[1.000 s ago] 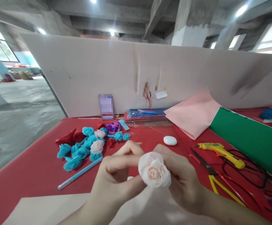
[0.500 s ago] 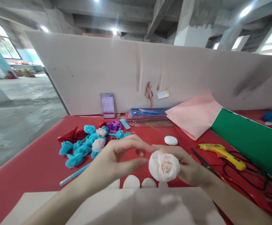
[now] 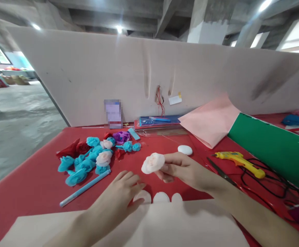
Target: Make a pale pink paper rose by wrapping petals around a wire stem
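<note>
My right hand [image 3: 181,169] pinches a pale pink paper rose [image 3: 153,162] and holds it out above the red table [image 3: 36,185], toward the pile of finished flowers. My left hand [image 3: 118,197] lies low over the table's near part, fingers stretched flat onto a small round paper petal [image 3: 142,196]. Two more round petals [image 3: 161,197] lie beside it along the edge of a pale pink sheet [image 3: 144,226].
A heap of blue, red, pink and purple paper flowers [image 3: 92,157] sits at the left, with a blue stick [image 3: 84,188] before it. Scissors [image 3: 220,173], a yellow glue gun [image 3: 238,159] with black cable, a white oval [image 3: 184,150], pink paper [image 3: 211,121] and a green sheet [image 3: 275,151] lie right.
My left hand let go of the rose and dropped to the petals on the table. My right hand carried the rose forward and to the left.
</note>
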Available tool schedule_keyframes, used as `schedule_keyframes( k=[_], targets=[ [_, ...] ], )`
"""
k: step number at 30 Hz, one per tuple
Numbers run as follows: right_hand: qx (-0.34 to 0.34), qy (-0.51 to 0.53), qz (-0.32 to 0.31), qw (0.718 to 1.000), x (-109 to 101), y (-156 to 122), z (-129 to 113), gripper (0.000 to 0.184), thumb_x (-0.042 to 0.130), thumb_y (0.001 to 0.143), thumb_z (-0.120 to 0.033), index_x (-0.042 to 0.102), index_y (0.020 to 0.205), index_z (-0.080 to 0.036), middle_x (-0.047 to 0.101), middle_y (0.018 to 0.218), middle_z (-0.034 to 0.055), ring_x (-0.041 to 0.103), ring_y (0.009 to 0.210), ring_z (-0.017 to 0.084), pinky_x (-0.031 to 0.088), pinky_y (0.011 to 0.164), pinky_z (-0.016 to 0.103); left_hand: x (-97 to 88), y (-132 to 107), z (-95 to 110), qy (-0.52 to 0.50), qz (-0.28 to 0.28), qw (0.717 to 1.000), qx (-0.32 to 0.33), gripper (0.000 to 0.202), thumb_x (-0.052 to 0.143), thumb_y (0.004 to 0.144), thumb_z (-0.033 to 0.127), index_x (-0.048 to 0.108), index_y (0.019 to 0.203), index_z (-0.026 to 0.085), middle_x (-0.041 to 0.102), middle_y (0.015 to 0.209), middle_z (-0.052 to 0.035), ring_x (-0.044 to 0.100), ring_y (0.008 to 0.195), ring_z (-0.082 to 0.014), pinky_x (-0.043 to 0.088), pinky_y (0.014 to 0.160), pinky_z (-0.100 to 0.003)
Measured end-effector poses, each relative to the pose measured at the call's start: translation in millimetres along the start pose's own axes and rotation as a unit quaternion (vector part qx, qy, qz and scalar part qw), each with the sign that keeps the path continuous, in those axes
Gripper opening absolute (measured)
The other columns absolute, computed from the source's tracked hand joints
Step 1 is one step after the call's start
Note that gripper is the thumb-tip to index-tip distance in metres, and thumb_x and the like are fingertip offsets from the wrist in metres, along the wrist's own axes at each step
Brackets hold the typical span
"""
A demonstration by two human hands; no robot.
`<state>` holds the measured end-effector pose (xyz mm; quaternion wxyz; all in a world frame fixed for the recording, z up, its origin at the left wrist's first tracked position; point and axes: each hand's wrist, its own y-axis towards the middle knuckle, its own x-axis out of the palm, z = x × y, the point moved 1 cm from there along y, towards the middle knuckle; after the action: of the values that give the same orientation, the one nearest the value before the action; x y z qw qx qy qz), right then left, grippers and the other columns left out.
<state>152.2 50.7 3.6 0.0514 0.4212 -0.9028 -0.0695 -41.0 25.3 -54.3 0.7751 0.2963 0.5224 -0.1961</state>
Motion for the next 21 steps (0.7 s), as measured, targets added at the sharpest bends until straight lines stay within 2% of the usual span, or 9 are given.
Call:
schedule_keyframes(
  k=[4, 8, 14, 17, 21],
  targets=[
    [0.042, 0.028, -0.001, 0.999, -4.8, 2.0, 8.2, 0.023, 0.050, 0.092, -0.031, 0.055, 0.077, -0.014, 0.044, 0.070, -0.0022, 0.033, 0.054, 0.006, 0.028, 0.051, 0.022, 20.1, -15.9, -1.1, 0.034, 0.017, 0.999, 0.037, 0.021, 0.060, 0.078, 0.015, 0.065, 0.096, 0.024, 0.068, 0.087, -0.0032, 0.059, 0.078, -0.0226, 0.046, 0.080, -0.040],
    [0.057, 0.038, 0.001, 0.998, -4.8, 2.4, 9.2, 0.022, 0.049, 0.092, -0.027, 0.056, 0.076, -0.013, 0.044, 0.070, -0.0023, 0.034, 0.055, 0.006, 0.027, 0.052, 0.022, 27.2, -27.3, -4.4, 0.041, 0.065, 0.996, 0.049, 0.021, 0.047, 0.087, 0.014, 0.061, 0.099, 0.023, 0.066, 0.091, -0.0028, 0.057, 0.084, -0.0218, 0.036, 0.095, -0.049],
    [0.062, 0.050, 0.006, 0.997, -2.1, 2.8, 8.9, 0.021, 0.049, 0.092, -0.026, 0.057, 0.078, -0.013, 0.047, 0.071, -0.0015, 0.035, 0.055, 0.006, 0.026, 0.052, 0.023, 28.6, -30.7, -2.7, 0.022, 0.069, 0.995, 0.062, 0.016, 0.043, 0.090, 0.013, 0.057, 0.086, 0.021, 0.065, 0.085, 0.0008, 0.059, 0.090, -0.0167, 0.026, 0.107, -0.045],
    [0.059, 0.052, 0.011, 0.997, -1.8, 3.4, 8.6, 0.022, 0.050, 0.091, -0.027, 0.056, 0.075, -0.013, 0.046, 0.069, -0.0021, 0.035, 0.055, 0.006, 0.026, 0.052, 0.023, 29.7, -29.8, -2.8, 0.017, 0.083, 0.995, 0.056, 0.018, 0.041, 0.091, 0.013, 0.054, 0.079, 0.019, 0.063, 0.076, 0.0018, 0.060, 0.081, -0.0146, 0.024, 0.109, -0.046],
    [0.058, 0.052, 0.016, 0.997, -1.4, 3.7, 7.3, 0.022, 0.050, 0.092, -0.026, 0.055, 0.073, -0.014, 0.046, 0.069, -0.0027, 0.036, 0.056, 0.006, 0.027, 0.053, 0.023, 30.7, -29.0, -5.6, 0.014, 0.115, 0.991, 0.064, 0.016, 0.043, 0.092, 0.013, 0.054, 0.081, 0.018, 0.064, 0.076, 0.0022, 0.061, 0.076, -0.0128, 0.022, 0.109, -0.046]
  ],
)
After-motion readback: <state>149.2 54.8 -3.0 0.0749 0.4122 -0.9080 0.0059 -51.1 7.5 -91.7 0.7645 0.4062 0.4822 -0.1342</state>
